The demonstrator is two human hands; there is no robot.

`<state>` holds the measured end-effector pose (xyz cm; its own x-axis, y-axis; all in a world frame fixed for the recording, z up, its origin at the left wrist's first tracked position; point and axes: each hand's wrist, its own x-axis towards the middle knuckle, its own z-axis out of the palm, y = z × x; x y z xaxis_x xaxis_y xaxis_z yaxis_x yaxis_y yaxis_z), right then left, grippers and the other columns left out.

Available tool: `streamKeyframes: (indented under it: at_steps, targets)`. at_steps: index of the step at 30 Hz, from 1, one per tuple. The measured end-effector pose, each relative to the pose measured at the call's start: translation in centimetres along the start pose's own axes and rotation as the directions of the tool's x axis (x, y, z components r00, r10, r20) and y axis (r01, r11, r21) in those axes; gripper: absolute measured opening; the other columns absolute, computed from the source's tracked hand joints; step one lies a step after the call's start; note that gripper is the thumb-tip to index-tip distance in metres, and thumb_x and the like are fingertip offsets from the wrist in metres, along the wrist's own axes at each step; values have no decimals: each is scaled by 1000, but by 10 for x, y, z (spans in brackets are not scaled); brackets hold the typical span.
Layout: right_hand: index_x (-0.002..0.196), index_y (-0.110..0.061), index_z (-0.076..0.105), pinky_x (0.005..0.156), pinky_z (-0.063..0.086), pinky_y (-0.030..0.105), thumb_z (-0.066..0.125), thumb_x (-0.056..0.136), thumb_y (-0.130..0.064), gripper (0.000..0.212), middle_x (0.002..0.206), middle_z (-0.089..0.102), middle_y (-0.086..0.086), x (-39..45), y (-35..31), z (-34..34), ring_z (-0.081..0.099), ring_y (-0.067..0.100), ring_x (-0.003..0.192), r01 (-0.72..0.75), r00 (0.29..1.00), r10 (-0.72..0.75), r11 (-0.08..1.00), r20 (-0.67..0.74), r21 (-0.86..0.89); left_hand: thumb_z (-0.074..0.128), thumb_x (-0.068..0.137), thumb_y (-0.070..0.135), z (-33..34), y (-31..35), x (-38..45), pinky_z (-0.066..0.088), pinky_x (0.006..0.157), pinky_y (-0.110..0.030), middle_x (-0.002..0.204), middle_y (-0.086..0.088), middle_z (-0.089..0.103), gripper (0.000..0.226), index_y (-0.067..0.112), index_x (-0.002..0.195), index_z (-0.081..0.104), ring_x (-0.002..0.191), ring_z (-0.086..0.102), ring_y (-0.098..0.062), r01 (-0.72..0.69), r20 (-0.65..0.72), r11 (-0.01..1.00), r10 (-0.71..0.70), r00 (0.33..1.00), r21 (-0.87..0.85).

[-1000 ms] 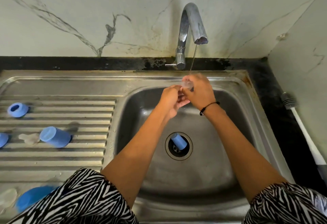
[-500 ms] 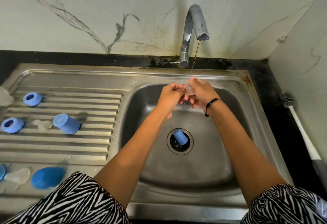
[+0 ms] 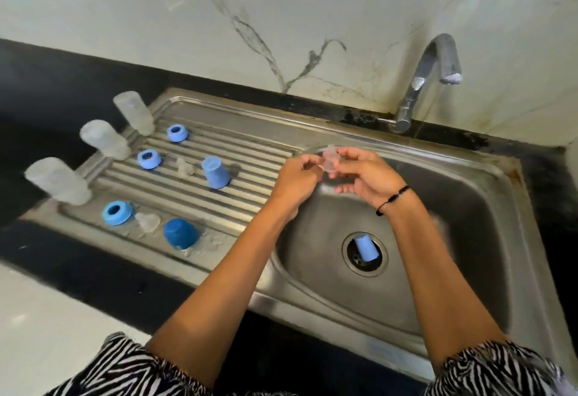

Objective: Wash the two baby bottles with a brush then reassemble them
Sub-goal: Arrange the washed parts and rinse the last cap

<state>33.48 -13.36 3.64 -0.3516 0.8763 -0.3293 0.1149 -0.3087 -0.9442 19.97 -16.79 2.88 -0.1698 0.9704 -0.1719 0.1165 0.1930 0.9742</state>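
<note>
Both hands pinched a clear, soft teat [image 3: 330, 162] over the sink's [image 3: 488, 195] left rim: left hand [image 3: 298, 176] at its edge, right hand [image 3: 364, 176] round its base. Blur hid finer detail.

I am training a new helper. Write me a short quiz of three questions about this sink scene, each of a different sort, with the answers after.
1. True or false: both hands hold the clear teat over the sink.
2. How many blue rings lie on the drainboard?
3. Multiple choice. Where is the light blue cap that is not on the drainboard? A: under the tap; B: in the drain hole; C: on the black counter.

Key
1. True: the left hand and the right hand both pinch it.
2. Three.
3. B.
</note>
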Motion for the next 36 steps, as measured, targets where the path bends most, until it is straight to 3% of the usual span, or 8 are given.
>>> streamKeyframes:
  at_steps: [3, 5, 9, 14, 19, 26, 31, 36]
  targets:
    - [98, -7, 68, 89, 48, 40, 59, 88, -14, 15, 104, 65, 14, 17, 23, 22, 59, 30, 102, -167, 975, 45, 791, -215, -589, 54, 86, -1, -24, -7, -3, 46, 87, -30, 96, -11, 66, 23, 7, 103, 67, 89, 58, -19, 77, -29, 993, -74, 997, 90]
    - [80, -13, 67, 83, 46, 35, 64, 82, -14, 4, 89, 64, 7, 21, 25, 46, 58, 25, 93, -114, 965, -42, 820, -258, -560, 54, 83, -2, -43, -8, -1, 45, 83, -29, 97, -14, 67, 24, 7, 101, 68, 89, 58, -19, 76, -20, 989, -74, 997, 131]
    - [108, -9, 62, 88, 42, 31, 65, 82, -12, 26, 98, 55, 0, 43, 5, 92, 51, 15, 94, 45, 954, -199, 833, -223, -551, 52, 85, -3, -85, 0, 16, 47, 76, -28, 98, -11, 66, 24, 9, 101, 66, 90, 61, -23, 66, -54, 993, -61, 997, 94]
    - [108, -12, 58, 75, 40, 25, 65, 82, -15, 27, 96, 59, 3, 98, -17, 151, 53, 17, 88, 126, 941, -301, 739, -157, -661, 54, 86, -1, -152, 9, 47, 47, 80, -33, 92, -3, 63, 20, 17, 89, 63, 87, 57, -17, 40, -61, 995, -34, 998, 88]
    - [103, -11, 62, 83, 45, 34, 68, 81, -22, 25, 104, 64, 9, 166, -29, 201, 57, 25, 98, 138, 953, -301, 527, -33, -838, 49, 86, 0, -212, -6, 81, 51, 82, -36, 96, -5, 69, 25, 18, 88, 67, 89, 62, -19, 73, -45, 981, -66, 997, 182]
    - [106, -11, 60, 77, 36, 26, 64, 83, -19, 25, 109, 59, 14, 234, -30, 241, 54, 28, 101, 116, 975, -218, 306, 49, -945, 49, 90, 4, -255, -24, 119, 41, 64, -28, 83, -5, 59, 16, 12, 81, 60, 73, 50, -16, 138, -59, 967, -128, 990, 216]
    - [113, -9, 56, 82, 40, 31, 58, 87, -22, 29, 114, 58, 17, 258, -23, 251, 54, 32, 104, 123, 983, -154, 180, 96, -976, 54, 93, 14, -266, -30, 134, 42, 74, -28, 85, -1, 59, 13, 16, 81, 59, 78, 52, -14, 155, -58, 967, -147, 988, 201]
    - [125, -10, 47, 91, 42, 36, 63, 84, -19, 45, 121, 50, 18, 240, -25, 242, 51, 34, 109, 95, 991, -120, 263, 66, -960, 51, 93, 10, -261, -30, 130, 44, 73, -25, 95, -3, 61, 12, 15, 93, 61, 88, 55, -17, 144, -57, 958, -134, 989, 247]
